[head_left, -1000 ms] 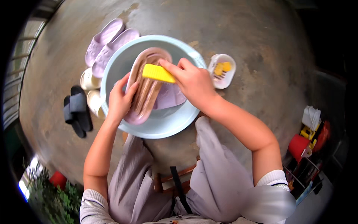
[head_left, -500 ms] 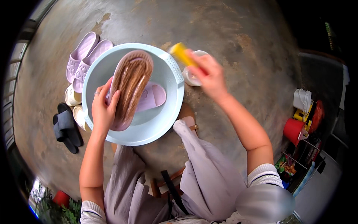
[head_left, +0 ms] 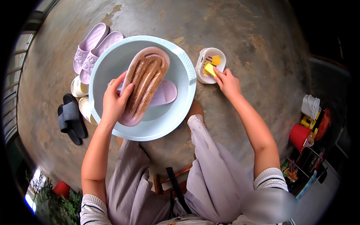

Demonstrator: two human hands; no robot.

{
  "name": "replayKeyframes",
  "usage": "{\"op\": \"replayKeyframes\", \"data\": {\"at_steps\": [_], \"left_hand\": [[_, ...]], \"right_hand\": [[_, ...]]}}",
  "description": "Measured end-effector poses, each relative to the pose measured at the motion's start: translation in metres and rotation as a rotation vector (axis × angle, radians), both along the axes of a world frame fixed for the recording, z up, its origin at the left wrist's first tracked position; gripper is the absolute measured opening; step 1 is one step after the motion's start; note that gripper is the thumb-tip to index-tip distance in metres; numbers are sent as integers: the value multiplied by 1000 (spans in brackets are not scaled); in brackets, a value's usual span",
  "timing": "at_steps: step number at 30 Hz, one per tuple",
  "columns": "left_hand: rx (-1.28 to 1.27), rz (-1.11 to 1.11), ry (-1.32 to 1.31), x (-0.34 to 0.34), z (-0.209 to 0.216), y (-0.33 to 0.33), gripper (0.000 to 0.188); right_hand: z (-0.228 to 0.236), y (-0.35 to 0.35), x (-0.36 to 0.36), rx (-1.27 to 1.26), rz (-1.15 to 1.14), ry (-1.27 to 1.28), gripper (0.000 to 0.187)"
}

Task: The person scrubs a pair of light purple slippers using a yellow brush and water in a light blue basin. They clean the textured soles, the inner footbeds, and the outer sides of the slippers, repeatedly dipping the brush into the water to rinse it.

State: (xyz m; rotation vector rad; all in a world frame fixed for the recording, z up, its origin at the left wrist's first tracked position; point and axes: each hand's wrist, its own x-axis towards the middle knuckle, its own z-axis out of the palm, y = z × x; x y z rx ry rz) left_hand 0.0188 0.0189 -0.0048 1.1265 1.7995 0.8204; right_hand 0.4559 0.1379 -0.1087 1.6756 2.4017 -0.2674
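Slipper [head_left: 146, 86], sole to the camera, sits left of centre in the frame, held up over the pale blue basin [head_left: 161, 125], and it's the left hand [head_left: 113, 103] that has it! Those fingers clasp its left edge, thumb lapping onto the ridged brown sole. Look at the long axis: it runs on a slant, one rounded end low and to the left, the other leaning up and to the right, with the whole right edge uncovered.

Over to the right hand [head_left: 229, 84], right of centre and out beyond the basin's rim! Its fingers pinch a yellow block [head_left: 210, 69] at the white dish [head_left: 206, 79], where at least one yellow piece [head_left: 216, 60] lies. Is the block pressing on anything in there? Its underside is hidden, so I can't fairly call it.

From those right fingers the slipper lies leftward across the frame, its middle a touch lower, well apart, with the basin's right rim in between. Nearer hand? Left, no contest: it's in full contact. And down inside the basin, a second lilac slipper [head_left: 170, 92] lies partly covered by the raised one.
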Motion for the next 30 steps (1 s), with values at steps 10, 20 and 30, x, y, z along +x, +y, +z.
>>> {"op": "replayKeyframes", "data": {"at_steps": [10,20,30], "left_hand": [[-75,-75,80,0,1,-3,44],[-81,-40,83,3,2,-5,46],[-69,10,-19,4,-14,-9,46]], "right_hand": [[28,-35,-10,-304,16,167,39],[63,-73,-30,-401,-66,316,39],[56,-47,-26,-382,-114,413,38]]}}
